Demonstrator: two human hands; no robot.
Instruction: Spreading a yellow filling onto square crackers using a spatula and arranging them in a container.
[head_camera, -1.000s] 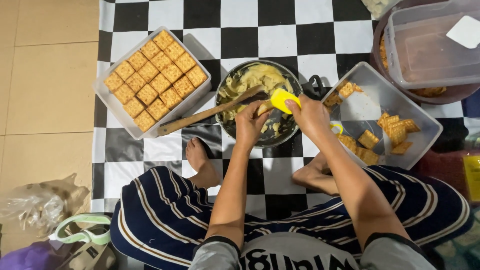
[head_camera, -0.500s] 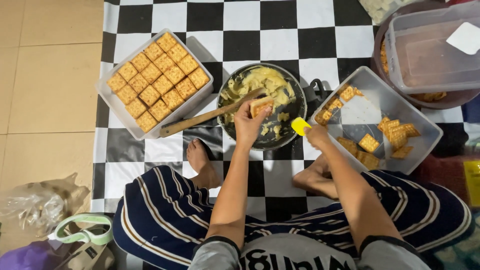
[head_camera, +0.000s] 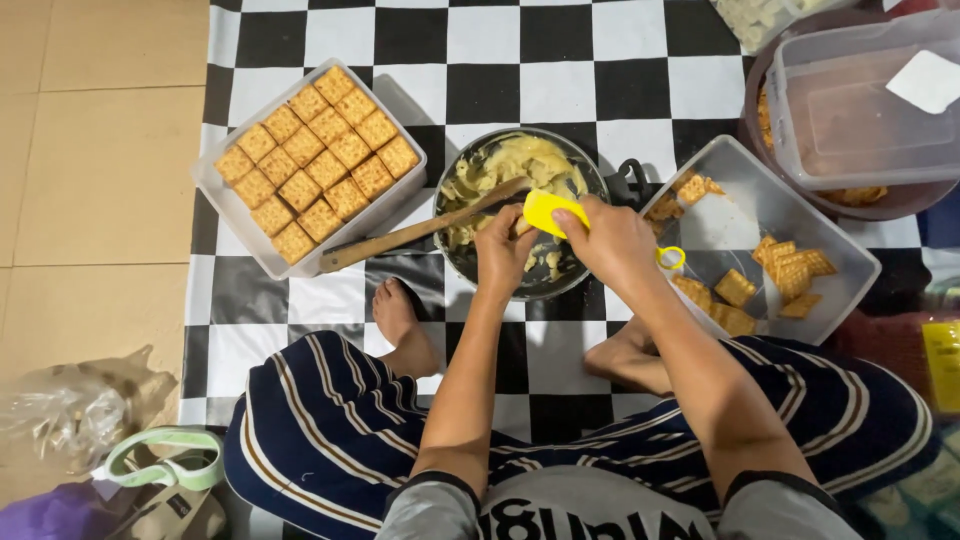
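Around the dark round pan sit three clear plastic containers: at ten o'clock a tray packed with square golden crackers in neat rows, at three o'clock a tray with a few loose crackers, and at one o'clock a lidded box resting in a brown bowl. All lie on a black-and-white checked floor mat. A wooden spoon leans across the pan's rim, its long handle running out toward eight o'clock and crossing in front of the left hand. That hand's fingers pinch a cracker over the pale, lumpy cream. The right hand grips a smooth yellow plastic spatula, its blade pointing toward ten o'clock over the pan.
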